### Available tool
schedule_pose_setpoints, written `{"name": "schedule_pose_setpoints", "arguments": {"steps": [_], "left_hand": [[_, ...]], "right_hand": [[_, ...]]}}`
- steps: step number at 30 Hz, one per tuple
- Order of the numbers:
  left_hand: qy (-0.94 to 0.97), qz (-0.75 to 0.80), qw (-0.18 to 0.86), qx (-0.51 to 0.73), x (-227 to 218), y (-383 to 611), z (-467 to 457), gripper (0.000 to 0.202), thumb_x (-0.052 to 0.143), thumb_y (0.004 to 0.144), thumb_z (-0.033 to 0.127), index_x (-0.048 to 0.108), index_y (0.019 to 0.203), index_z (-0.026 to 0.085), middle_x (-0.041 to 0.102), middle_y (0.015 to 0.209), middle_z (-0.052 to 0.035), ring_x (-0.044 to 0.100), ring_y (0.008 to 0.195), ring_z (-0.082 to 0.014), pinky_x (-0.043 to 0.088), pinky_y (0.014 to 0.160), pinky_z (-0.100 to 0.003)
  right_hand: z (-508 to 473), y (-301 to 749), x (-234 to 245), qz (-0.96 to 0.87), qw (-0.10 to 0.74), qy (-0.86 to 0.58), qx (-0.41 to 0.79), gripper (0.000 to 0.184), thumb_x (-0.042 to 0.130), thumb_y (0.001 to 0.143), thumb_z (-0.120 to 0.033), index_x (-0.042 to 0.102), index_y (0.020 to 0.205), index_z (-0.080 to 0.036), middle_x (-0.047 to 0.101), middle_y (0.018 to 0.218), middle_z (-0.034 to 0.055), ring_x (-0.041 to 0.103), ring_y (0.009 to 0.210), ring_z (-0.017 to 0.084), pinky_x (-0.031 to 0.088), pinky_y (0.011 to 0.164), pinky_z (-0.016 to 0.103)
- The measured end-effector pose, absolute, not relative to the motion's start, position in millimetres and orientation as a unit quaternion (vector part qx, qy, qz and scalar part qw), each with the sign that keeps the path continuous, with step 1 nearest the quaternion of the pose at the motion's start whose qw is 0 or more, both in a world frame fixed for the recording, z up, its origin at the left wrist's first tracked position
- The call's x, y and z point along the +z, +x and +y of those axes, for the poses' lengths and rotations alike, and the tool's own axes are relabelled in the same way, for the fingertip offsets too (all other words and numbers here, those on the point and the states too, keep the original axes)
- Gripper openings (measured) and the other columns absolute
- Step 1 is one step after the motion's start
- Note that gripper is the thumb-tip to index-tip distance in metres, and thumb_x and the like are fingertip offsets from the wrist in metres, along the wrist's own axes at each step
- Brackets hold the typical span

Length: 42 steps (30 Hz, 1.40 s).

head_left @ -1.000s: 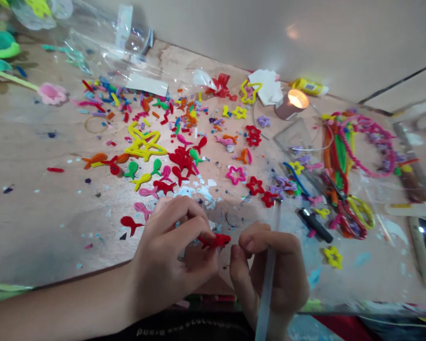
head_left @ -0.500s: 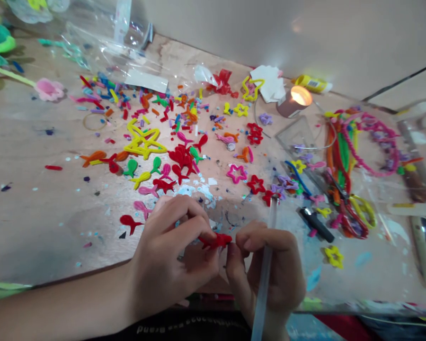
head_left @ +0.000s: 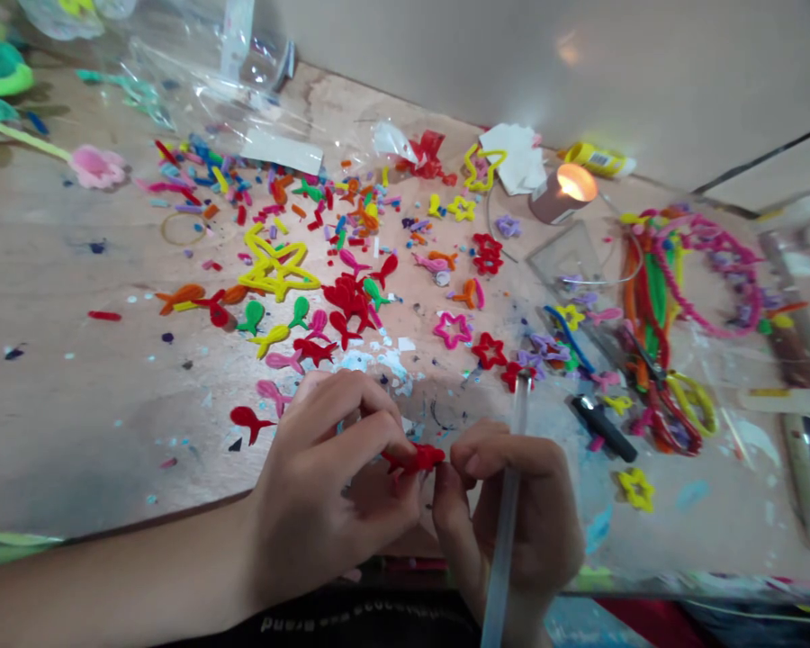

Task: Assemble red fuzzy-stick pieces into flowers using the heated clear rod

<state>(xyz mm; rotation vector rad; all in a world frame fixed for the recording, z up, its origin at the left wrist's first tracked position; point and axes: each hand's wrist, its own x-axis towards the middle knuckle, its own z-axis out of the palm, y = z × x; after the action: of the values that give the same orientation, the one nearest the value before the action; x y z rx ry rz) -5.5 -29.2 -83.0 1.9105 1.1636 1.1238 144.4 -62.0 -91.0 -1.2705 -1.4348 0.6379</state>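
Currently in hand: one red pipe-cleaner fish (head_left: 415, 459), held between two hands

Item 1, left hand (head_left: 324, 477): fingers curled inward and closed on the left end of the fish, gripping it.

Item 2, right hand (head_left: 513, 513): curled nearly shut around a transparent plastic rod (head_left: 506, 549), which stands tilted through the grip. Its thumb and forefinger sit at the right end of the fish, touching or just beside it; how firmly they pinch cannot be told.

Item 3, location: the fish hangs between both hands, above the front edge of a wooden table (head_left: 74, 405).

Nearby, on the table: a loose spread of small pipe-cleaner fish and cut pieces in red, yellow, green and pink; a large yellow pipe-cleaner star (head_left: 276, 270); a pink star (head_left: 452, 330) and a red star (head_left: 490, 351), just beyond the right hand; a black marker (head_left: 600, 430).

Farther back: a lit candle (head_left: 562, 193) in a cup, a yellow glue tube (head_left: 598, 160), a plastic bag (head_left: 209, 63), and a bundle of long pipe cleaners (head_left: 648, 306).
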Motion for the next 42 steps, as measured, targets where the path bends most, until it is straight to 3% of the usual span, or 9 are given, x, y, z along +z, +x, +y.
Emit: {"name": "schedule_pose_setpoints", "arguments": {"steps": [13,42], "left_hand": [[0.733,0.432,0.303,0.429,-82.2,-6.0,-26.7,0.013,0.065,0.080,0.007,0.062,0.075,0.019,0.059,0.079,-0.0004,0.059,0.075,-0.0134,0.046,0.061,-0.026],[0.737,0.431,0.295,0.430,-81.9,-5.6,-27.3,0.012,0.065,0.080,0.008,0.062,0.077,0.020,0.061,0.079,-0.0005,0.060,0.075,-0.0139,0.048,0.061,-0.027]], "right_hand": [[-60.3,139.9,-87.8,-0.596,0.527,-0.555,0.245,0.023,0.059,0.082,-0.006,0.049,0.087,-0.026,0.049,0.069,-0.0022,0.051,0.055,0.014,0.042,0.047,0.031],[-62.7,141.2,-90.4,-0.593,0.531,-0.551,0.251,0.023,0.059,0.080,-0.005,0.050,0.088,-0.025,0.049,0.071,-0.0013,0.051,0.057,0.014,0.042,0.049,0.032]]}}
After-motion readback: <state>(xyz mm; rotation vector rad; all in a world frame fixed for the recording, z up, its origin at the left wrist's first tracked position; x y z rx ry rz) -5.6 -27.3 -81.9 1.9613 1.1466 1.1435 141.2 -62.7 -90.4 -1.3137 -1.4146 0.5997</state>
